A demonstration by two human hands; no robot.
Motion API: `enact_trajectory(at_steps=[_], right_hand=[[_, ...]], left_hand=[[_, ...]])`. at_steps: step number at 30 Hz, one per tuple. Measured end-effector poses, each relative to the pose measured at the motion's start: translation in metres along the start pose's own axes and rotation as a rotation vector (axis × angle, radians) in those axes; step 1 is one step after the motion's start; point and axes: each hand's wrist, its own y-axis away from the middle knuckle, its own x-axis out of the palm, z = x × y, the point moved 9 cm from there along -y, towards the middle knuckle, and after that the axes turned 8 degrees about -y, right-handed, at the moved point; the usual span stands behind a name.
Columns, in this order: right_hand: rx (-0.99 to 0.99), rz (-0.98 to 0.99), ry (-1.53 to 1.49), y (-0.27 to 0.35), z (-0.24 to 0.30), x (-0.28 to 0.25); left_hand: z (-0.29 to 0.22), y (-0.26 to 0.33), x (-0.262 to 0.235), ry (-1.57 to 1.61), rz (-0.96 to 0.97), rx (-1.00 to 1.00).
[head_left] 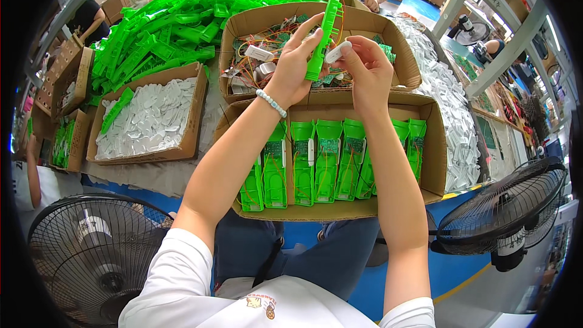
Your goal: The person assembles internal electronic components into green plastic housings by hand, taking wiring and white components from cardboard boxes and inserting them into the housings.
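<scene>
My left hand [293,68], a beaded bracelet at its wrist, grips a long green plastic housing [330,24] tilted upright. Pinched between the thumb and fingers of my right hand [371,73] is a small white oval plastic piece [336,53], close beside the housing. Thin orange wire shows behind the housing. Both hands are above a cardboard box [401,45] of tangled wires, circuit boards and white parts. Nearer me, a second cardboard box [432,127] holds a row of several green housings [328,167] fitted with circuit boards and wires.
Green housings [164,27] form a large heap at the far left, behind a box of white pieces [149,118]. More white pieces [443,97] cover the table's right side. Black fans [100,255] [504,212] stand at both sides. People work across the table.
</scene>
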Motion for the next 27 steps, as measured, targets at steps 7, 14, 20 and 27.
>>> enact_trajectory(at_steps=[7, 14, 20, 27], right_hand=[[-0.054, -0.002, 0.001, 0.000, 0.004, -0.001], [-0.109, -0.049, 0.000, 0.006, 0.008, 0.000], [-0.158, -0.073, 0.113, 0.012, 0.015, 0.003], [-0.111, -0.092, 0.191, 0.009, 0.012, -0.001]], left_hand=[[-0.001, 0.001, 0.000, -0.016, -0.030, -0.011], [0.001, -0.001, -0.002, -0.096, -0.070, 0.020], [0.001, -0.002, -0.003, -0.117, -0.087, 0.027], [0.003, -0.005, -0.001, -0.231, -0.067, 0.077]])
